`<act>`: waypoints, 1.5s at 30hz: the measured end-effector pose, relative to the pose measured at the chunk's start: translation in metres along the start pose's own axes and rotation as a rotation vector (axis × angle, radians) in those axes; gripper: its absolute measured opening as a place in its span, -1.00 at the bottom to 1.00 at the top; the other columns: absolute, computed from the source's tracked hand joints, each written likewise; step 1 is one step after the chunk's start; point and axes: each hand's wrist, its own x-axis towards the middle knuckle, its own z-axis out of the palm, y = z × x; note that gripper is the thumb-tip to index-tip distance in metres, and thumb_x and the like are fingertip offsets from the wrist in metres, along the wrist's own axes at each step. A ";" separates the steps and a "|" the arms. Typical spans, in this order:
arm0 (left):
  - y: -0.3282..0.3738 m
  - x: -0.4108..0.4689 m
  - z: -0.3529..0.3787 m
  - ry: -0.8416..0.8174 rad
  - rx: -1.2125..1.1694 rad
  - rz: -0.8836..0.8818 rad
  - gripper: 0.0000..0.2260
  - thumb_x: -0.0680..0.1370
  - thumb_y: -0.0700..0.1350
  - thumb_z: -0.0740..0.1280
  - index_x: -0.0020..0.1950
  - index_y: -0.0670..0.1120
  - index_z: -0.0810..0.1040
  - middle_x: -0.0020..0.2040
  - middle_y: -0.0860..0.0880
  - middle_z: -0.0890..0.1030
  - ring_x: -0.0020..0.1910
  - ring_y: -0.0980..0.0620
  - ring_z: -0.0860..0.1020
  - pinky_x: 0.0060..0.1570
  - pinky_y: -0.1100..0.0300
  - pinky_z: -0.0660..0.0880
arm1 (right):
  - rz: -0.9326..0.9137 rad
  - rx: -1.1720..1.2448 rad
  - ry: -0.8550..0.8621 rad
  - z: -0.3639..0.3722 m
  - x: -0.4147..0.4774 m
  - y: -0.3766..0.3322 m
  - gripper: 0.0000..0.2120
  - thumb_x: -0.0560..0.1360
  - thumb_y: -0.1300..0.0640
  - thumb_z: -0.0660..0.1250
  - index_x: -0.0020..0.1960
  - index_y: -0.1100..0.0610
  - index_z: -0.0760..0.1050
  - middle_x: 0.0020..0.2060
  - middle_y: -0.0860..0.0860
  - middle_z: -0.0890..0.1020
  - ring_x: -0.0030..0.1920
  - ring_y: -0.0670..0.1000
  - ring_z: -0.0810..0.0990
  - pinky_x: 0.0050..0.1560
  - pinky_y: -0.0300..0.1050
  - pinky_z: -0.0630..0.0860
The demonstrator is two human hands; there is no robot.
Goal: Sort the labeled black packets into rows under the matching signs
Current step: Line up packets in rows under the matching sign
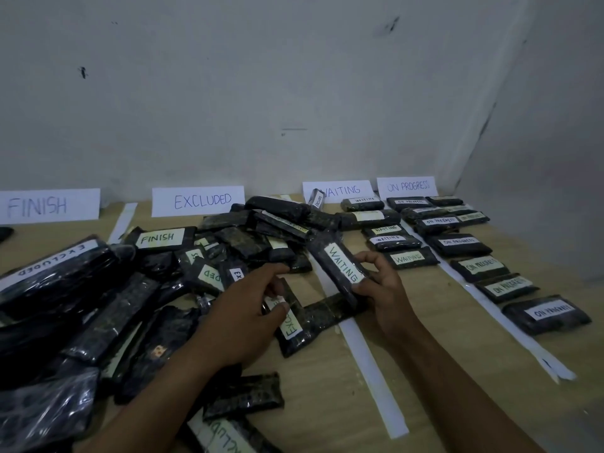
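My right hand (382, 289) curls round the near end of the WAITING packet (340, 266). Its long side slants up and away to the left of that hand. My left hand (248, 315) pinches the EXCLUDED packet (294, 325), which lies flat under its fingers and points away.

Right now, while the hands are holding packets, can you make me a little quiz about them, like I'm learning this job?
1. True or false: the right hand holds the WAITING packet.
2. Which sign stands furthest to the right? A) FINISH B) EXCLUDED C) the ON PROGRESS sign
3. Fill in: the left hand grips the EXCL packet, its label partly hidden by fingers. It belongs under the ___ sign.

Key: 1 true. 2 C. 3 EXCLUDED, meaning the EXCLUDED sign.
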 end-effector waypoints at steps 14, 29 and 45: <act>0.002 -0.001 0.004 -0.042 0.234 0.134 -0.82 0.54 -0.01 0.32 0.14 0.13 0.51 0.01 0.20 0.46 -0.02 0.21 0.40 -0.12 0.46 0.28 | 0.021 0.343 0.402 -0.021 -0.011 -0.018 -0.84 0.47 0.39 0.24 -0.05 0.19 0.51 -0.20 0.12 0.59 -0.17 0.09 0.57 -0.18 -0.04 0.52; -0.002 -0.001 0.005 -0.057 0.250 0.157 -0.88 0.54 0.03 0.29 0.06 0.19 0.51 -0.01 0.24 0.44 -0.02 0.19 0.43 -0.06 0.21 0.43 | -0.019 -0.728 0.931 -0.105 0.007 -0.006 -0.72 0.50 0.03 0.36 0.11 0.18 0.49 0.04 0.12 0.58 0.07 0.14 0.53 0.04 -0.06 0.42; -0.007 0.001 0.007 -0.068 0.264 0.152 -0.85 0.50 0.10 0.20 0.01 0.22 0.52 -0.05 0.26 0.44 -0.04 0.23 0.43 -0.15 0.30 0.35 | 0.066 -1.272 0.533 -0.096 -0.012 0.005 -0.56 0.49 -0.05 0.25 0.34 0.04 0.45 0.35 0.05 0.41 0.33 0.14 0.26 0.27 0.00 0.26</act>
